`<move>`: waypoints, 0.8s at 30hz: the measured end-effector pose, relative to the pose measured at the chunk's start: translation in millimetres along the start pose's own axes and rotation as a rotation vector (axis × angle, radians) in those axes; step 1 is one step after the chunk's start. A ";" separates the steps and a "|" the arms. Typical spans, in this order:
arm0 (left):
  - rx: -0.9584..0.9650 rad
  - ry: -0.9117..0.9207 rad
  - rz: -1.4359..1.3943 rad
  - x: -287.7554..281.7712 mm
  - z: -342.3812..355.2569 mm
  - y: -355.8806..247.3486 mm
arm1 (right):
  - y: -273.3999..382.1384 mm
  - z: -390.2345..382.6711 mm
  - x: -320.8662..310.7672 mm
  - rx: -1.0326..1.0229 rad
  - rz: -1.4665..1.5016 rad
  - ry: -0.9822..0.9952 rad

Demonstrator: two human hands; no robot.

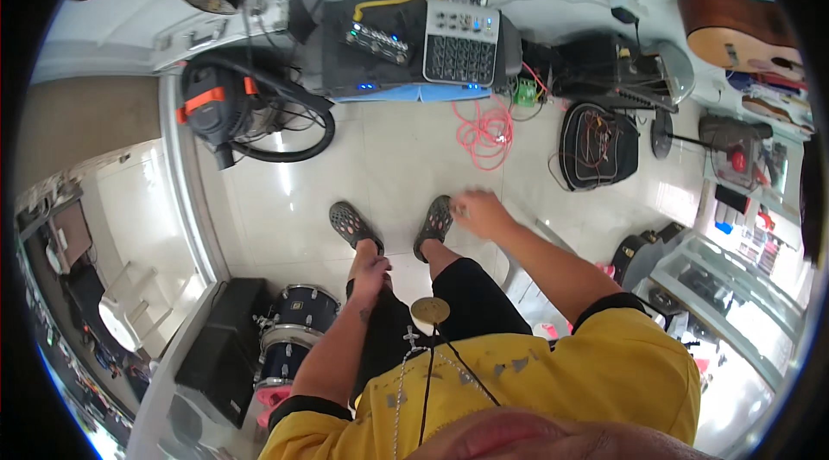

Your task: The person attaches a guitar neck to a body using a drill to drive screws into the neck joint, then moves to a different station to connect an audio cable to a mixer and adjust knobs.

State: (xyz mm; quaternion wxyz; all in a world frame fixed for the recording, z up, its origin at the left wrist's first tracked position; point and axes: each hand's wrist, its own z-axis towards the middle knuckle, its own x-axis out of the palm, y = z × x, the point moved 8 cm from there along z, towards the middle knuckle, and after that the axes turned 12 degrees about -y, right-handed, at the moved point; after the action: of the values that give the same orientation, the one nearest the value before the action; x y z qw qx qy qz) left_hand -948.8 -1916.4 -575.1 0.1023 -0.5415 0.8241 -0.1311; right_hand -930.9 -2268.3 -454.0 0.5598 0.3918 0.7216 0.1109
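My right hand hangs out in front, beside my right dark clog. Its fingers are curled in, and nothing shows in them. Close to my left knee is my left hand, held low over the black shorts. Its fingers are blurred and partly turned away, so their grip is unclear. Neither hand touches any of the gear around me. My left clog stands on the pale tiled floor. A round gold pendant and a silver cross dangle from my neck.
Ahead, a small mixer rests on a black speaker. A vacuum cleaner is left; pink cable and a black backpack lie right. Drums and a black cabinet stand near left, a glass showcase right.
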 end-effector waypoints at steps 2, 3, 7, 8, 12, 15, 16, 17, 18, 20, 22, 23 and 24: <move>0.039 -0.107 0.037 -50.7 -43.4 -36.9 | -12.4 -76.2 1.1 0.027 -0.173 0.253; 0.010 -0.213 -0.036 -71.7 -79.1 -53.5 | -20.1 -107.5 -9.3 0.043 -0.137 0.316; 0.067 -0.452 0.013 -179.6 -176.7 -2.8 | -64.0 -197.7 -37.3 0.006 -0.384 0.734; 0.069 -0.495 -0.017 -203.3 -196.7 15.6 | -48.4 -196.5 -48.0 0.002 -0.413 0.785; 0.111 -0.680 0.310 -243.6 -259.7 96.0 | 4.0 -126.4 -69.2 -0.176 -0.602 0.866; 0.341 -0.460 0.912 -264.6 -244.5 164.8 | 106.0 -39.3 -67.4 -0.184 -0.428 0.579; 0.463 -0.348 1.095 -266.0 -243.5 181.5 | 143.2 -14.5 -63.4 -0.217 -0.426 0.582; 0.638 -0.184 1.216 -256.7 -239.7 177.3 | 186.7 20.5 -66.7 -0.163 -0.281 0.427; 0.833 -0.017 1.312 -245.1 -242.3 173.3 | 229.1 43.4 -68.1 -0.104 -0.122 0.276; 0.388 -0.133 0.924 -277.4 -216.2 157.6 | 291.9 96.2 -44.5 -0.147 -0.097 0.253; 0.295 -0.404 0.678 -342.5 -215.3 83.7 | 334.9 122.6 -17.9 -0.176 -0.147 0.254; 0.421 -0.559 0.654 -377.8 -218.3 49.3 | 376.4 134.1 -7.2 -0.260 -0.213 0.272; 0.550 -0.699 0.668 -419.5 -227.3 7.4 | 397.1 141.3 4.7 -0.293 -0.240 0.323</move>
State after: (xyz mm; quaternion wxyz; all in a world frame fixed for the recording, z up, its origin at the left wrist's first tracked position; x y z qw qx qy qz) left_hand -861.1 -1504.0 -351.6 0.5434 -0.2155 0.8032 -0.1145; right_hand -629.6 -2039.0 -268.9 0.4971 0.1953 0.8194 0.2083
